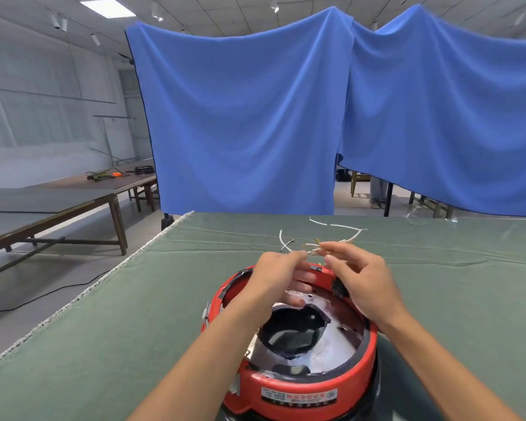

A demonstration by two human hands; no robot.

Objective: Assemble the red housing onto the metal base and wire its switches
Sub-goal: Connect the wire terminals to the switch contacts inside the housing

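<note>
The round red housing (304, 387) sits upside down on the green table, close to me, with the shiny metal base (337, 338) seated inside its rim. A black switch (339, 289) shows on the inner far wall. Several white wires (336, 226) fan out above the housing's far edge. My left hand (281, 273) pinches the wire bundle from the left. From the right, my right hand (357, 270) pinches the same wires at their tips. Both hands hover over the far rim.
The green cloth-covered table (119, 329) has its left edge running diagonally from lower left. Blue curtains (246, 126) hang behind it. Long brown tables (73, 196) with tools stand at the left. A black cable lies on the floor.
</note>
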